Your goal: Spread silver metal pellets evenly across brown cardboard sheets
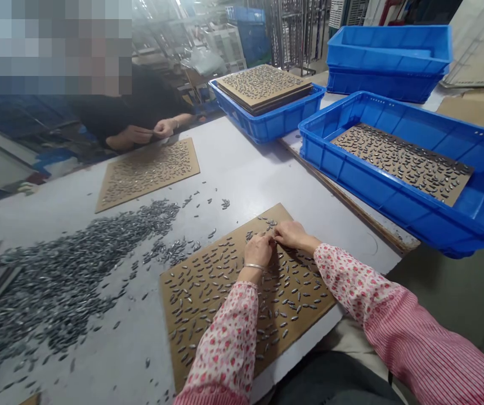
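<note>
A brown cardboard sheet [208, 315] lies on the white table before me, covered with small grey spindle-shaped pieces [282, 332] spaced apart. Over its far part, my left hand [260, 252] and my right hand [291, 234] meet with fingertips close together. Both are closed in a pinch. Whatever is between the fingers is too small and hidden to make out. A few loose pieces [271, 223] lie just beyond the fingertips, near the sheet's far corner. To the left spreads a large heap of the same grey pieces [77, 275].
Across the table, a co-worker's hands [149, 133] are above another filled cardboard sheet [149, 174]. A blue crate [263, 129] holds stacked sheets. Another blue crate [394, 202] at right holds a filled sheet [406, 160]. More blue crates [388, 62] are stacked behind.
</note>
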Available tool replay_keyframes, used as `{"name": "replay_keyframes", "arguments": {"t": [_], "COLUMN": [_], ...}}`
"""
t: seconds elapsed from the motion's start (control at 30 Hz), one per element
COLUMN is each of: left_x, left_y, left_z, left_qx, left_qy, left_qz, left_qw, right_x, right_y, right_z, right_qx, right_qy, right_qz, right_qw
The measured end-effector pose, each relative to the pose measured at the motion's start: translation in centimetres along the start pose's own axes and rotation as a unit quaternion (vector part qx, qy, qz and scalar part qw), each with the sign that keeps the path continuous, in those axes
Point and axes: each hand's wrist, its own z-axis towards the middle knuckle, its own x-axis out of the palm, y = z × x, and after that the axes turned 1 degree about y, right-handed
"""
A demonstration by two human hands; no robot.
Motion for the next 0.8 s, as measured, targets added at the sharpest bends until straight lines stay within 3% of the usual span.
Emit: {"name": "replay_keyframes", "arguments": {"t": [0.27,0.43,0.6,0.8], "left_x": [-0.1,0.4,0.5,0.0], "left_y": [-0.5,-0.6,-0.1,-0.1], "left_z": [-0.8,-0.6,-1.4,-2.4], "left_qx": [0.023,0.028,0.030,0.058], "left_qy": [0.007,0.000,-0.019,0.010], "left_qz": [-0.001,-0.021,-0.044,-0.006], "left_qw": [1.000,0.999,0.998,0.998], "right_x": [-2.4,-1.2,0.2,-0.9], "right_y": [-0.8,-2.6,-2.4,-1.1], "right_z": [-2.4,-4.0,-4.0,-3.9], "right_qx": [-0.010,-0.068,-0.126,-0.128], "right_qy": [-0.033,-0.052,-0.072,-0.027], "right_qz": [0.045,0.016,-0.057,-0.101], "right_qw": [0.998,0.996,0.988,0.986]}}
